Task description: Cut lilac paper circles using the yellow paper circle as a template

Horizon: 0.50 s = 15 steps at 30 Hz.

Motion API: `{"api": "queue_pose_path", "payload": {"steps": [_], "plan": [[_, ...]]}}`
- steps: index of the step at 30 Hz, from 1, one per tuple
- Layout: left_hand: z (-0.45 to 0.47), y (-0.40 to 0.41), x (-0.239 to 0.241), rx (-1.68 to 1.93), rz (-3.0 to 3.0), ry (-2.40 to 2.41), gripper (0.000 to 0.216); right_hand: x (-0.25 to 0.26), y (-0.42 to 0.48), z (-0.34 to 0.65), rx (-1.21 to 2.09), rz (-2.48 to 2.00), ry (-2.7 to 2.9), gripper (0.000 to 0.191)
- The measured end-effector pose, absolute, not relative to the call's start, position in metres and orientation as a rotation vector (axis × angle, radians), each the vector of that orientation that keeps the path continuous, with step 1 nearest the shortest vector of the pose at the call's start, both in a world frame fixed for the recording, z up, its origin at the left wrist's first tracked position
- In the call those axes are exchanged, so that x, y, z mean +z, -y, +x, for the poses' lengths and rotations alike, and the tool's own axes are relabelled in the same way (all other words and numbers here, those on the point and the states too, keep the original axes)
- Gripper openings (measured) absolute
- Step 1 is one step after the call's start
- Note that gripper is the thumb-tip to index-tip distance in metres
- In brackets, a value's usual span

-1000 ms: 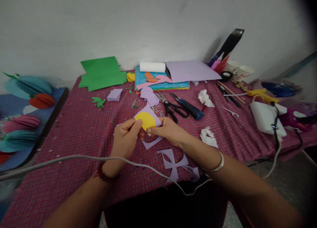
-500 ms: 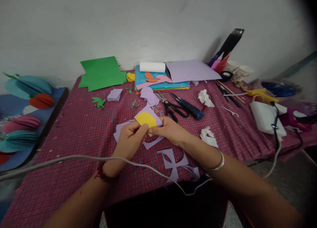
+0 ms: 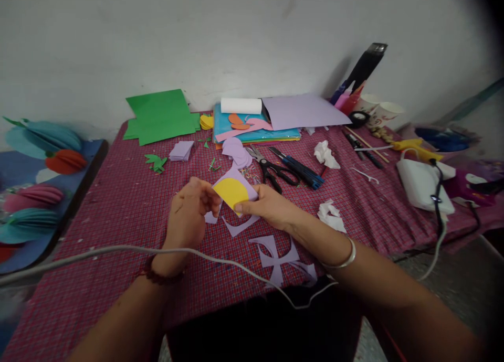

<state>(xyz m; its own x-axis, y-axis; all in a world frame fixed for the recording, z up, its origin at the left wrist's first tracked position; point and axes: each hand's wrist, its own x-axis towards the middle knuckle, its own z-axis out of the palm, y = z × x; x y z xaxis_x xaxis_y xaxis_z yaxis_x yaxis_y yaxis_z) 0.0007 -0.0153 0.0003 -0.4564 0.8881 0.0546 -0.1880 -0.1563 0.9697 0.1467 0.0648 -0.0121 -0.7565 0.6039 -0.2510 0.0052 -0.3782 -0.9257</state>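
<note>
A yellow paper piece (image 3: 230, 190) with a rounded edge lies on a light purple paper square (image 3: 244, 179). My right hand (image 3: 270, 207) pinches both at their lower right, its thumb over the yellow. At the left corner of the papers is my left hand (image 3: 191, 207), fingers loosely bent and a little apart; whether a fingertip touches the edge is hard to see. Purple offcuts (image 3: 240, 226) lie beneath the hands, and more cut purple scraps (image 3: 277, 257) sit nearer the front edge. Just beyond are a stack of purple rounded pieces (image 3: 236, 151) and black-handled scissors (image 3: 275, 172).
A blue-black cutter (image 3: 301, 170) lies beside the scissors. Green sheets (image 3: 163, 118), a white roll (image 3: 241, 106) and a large purple sheet (image 3: 305, 112) are along the wall. Crumpled tissues (image 3: 331, 216) and a yellow glue gun (image 3: 419, 151) are rightward. A white cable (image 3: 129, 250) crosses in front.
My left hand has let go of the papers, drawn back slightly left and turned. My right hand keeps its pinch in nearly the same place.
</note>
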Motion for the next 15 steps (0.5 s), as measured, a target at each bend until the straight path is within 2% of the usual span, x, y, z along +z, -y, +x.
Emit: {"api": "queue_pose_path", "payload": {"steps": [5, 15], "plan": [[0.010, 0.018, -0.006, 1.464, 0.981, -1.431, 0.013, -0.013, -0.065, 0.148, 2.182, -0.747, 1.488, 0.022], [0.007, 0.016, -0.009, 1.310, 0.933, -1.430, 0.005, -0.011, -0.064, 0.148, 2.095, -0.753, 1.805, 0.017]]}}
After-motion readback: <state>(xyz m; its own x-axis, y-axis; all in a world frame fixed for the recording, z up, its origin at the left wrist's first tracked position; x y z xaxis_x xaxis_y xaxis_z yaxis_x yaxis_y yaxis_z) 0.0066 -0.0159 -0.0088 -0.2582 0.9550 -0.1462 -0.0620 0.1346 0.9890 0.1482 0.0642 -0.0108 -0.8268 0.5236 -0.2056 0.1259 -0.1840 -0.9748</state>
